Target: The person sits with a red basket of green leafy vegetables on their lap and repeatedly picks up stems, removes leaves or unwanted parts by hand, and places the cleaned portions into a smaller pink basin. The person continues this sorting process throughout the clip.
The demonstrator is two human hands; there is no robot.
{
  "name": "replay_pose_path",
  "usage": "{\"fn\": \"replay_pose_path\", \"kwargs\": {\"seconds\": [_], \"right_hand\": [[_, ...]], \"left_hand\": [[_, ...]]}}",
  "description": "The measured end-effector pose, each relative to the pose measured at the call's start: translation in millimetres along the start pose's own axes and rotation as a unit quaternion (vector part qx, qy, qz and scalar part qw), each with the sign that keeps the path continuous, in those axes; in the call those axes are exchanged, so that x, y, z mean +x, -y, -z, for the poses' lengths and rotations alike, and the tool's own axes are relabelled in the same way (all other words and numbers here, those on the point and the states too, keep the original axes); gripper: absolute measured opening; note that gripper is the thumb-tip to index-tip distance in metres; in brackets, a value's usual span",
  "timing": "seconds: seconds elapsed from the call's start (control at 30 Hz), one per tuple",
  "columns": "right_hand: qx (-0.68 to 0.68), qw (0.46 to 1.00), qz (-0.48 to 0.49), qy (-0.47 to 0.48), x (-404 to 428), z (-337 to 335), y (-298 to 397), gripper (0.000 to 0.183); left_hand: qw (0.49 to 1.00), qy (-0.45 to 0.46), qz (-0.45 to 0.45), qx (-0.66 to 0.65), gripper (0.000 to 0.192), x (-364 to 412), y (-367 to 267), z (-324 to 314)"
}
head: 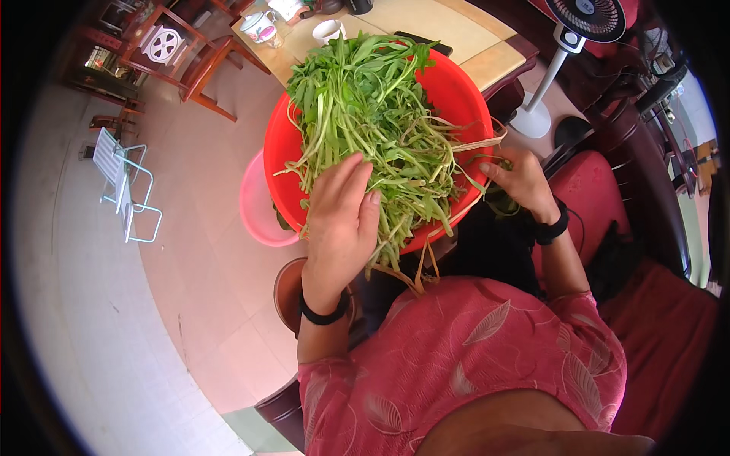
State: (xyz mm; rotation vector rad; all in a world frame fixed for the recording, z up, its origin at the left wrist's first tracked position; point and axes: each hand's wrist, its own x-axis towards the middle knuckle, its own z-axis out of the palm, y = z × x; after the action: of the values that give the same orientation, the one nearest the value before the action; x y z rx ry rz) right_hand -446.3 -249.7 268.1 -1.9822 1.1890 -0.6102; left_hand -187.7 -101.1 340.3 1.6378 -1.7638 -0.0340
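A heap of leafy green vegetables (pixel 365 114), probably water spinach, fills a red plastic basin (pixel 471 91) in front of me. The leaves lie toward the far side, the cut stems toward me. Over the near left stems rests my left hand (pixel 342 214), its thumb held away from the fingers and its palm side hidden. Just outside the basin's right rim, my right hand (pixel 519 179) pinches a bit of green stem and leaf between thumb and fingers. More green leaves (pixel 502 200) hang below it. Dry straw-like strips (pixel 425 268) trail over the near rim.
A pink basin (pixel 259 211) sits lower on the left, partly behind the red one. Beyond is a table (pixel 479 34) with a lidded cup (pixel 258 27) and a white mug (pixel 328 31). A standing fan (pixel 547 85) is at right, a wooden chair (pixel 199 68) at far left.
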Motion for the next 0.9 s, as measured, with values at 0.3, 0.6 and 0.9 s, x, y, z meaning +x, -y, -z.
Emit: {"fn": "replay_pose_path", "kwargs": {"seconds": [0.3,0.6,0.9], "right_hand": [[-0.034,0.999,0.003,-0.012,0,1,-5,0.036],[0.068,0.973,-0.058,0.212,-35,-13,-47,0.031],[-0.101,0.958,-0.006,0.269,-56,20,-36,0.026]], "left_hand": [[0.996,0.076,0.024,0.043,0.037,-15,17,-15],[0.989,0.105,0.042,-0.092,0.032,-53,1,-35],[0.971,0.141,0.132,-0.144,0.027,-52,-37,-38]]}}
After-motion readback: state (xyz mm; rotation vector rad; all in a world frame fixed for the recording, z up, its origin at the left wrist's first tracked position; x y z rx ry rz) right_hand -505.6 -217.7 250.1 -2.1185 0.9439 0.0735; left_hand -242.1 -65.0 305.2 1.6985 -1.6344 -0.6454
